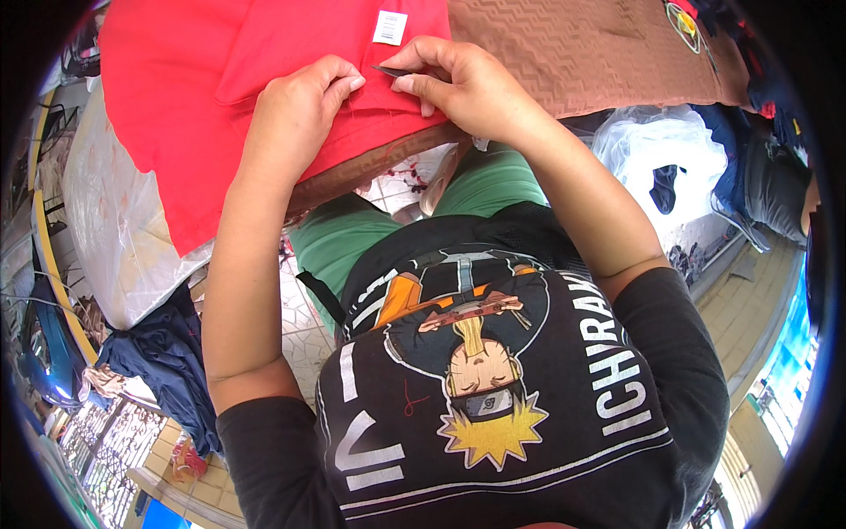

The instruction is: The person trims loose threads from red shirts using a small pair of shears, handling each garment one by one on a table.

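Both my hands work over a piece of red cloth (176, 97) spread in front of me. My left hand (295, 115) is closed, thumb against curled fingers, pinching the cloth near its front edge. In my right hand (471, 84) is a small dark pointed tool (385, 70), held between thumb and fingers with its tip toward my left hand. Most of the tool is hidden by the fingers, so I cannot make out its exact kind. A white label (389, 27) lies on the red cloth just beyond my hands. Loose thread ends show near the cloth's edge.
Brown zigzag-patterned cloth (599, 53) lies under and right of the red cloth. Thin cords (686, 26) rest at its far right. A white plastic bag (656, 145) stands to the right. Clear plastic sheeting (115, 212) and a dark blue garment (167, 370) are on the left.
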Motion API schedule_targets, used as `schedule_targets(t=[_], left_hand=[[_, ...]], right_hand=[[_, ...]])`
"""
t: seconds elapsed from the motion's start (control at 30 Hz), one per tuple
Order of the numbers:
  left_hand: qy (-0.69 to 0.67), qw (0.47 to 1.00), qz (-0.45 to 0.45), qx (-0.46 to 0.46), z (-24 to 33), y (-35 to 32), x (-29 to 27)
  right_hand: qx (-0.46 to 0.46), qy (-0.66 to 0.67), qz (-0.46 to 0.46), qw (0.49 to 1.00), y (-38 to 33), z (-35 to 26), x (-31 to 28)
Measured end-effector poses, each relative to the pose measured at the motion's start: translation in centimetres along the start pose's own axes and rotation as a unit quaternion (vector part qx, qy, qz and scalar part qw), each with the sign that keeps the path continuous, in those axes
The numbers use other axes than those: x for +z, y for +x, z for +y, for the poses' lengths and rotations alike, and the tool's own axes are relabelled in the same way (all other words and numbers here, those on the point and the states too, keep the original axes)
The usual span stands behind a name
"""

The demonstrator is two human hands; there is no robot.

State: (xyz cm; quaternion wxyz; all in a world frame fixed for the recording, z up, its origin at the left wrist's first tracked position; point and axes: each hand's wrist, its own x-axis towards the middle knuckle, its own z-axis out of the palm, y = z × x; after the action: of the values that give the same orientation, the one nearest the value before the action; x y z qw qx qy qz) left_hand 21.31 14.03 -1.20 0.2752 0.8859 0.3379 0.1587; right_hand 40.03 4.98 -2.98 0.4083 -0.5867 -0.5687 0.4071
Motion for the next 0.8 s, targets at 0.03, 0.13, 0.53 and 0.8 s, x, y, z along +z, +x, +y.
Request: schedule_targets(t=[0.03, 0.13, 0.53, 0.8], left_hand=[[0.006, 1.000, -0.017, -0.014, 0.1, 0.0, -0.2], [-0.010, 0.999, -0.027, -0.016, -0.1, 0.2, -0.2], [0.018, 0.998, -0.054, -0.027, 0.2, 0.4, -0.5], [0.007, 0.998, -0.050, 0.048, 0.1, -0.7, -1.9]], right_hand=[[-0.002, -0.006, -0.002, 1.000, 0.0, -0.1, -0.1], [-0.010, -0.010, -0.006, 1.000, -0.1, 0.0, 0.0], [-0.024, -0.113, -0.043, 0.992, 0.1, -1.0, 0.1], [-0.065, -0.186, -0.023, 0.980, 0.4, -1.5, 0.3]])
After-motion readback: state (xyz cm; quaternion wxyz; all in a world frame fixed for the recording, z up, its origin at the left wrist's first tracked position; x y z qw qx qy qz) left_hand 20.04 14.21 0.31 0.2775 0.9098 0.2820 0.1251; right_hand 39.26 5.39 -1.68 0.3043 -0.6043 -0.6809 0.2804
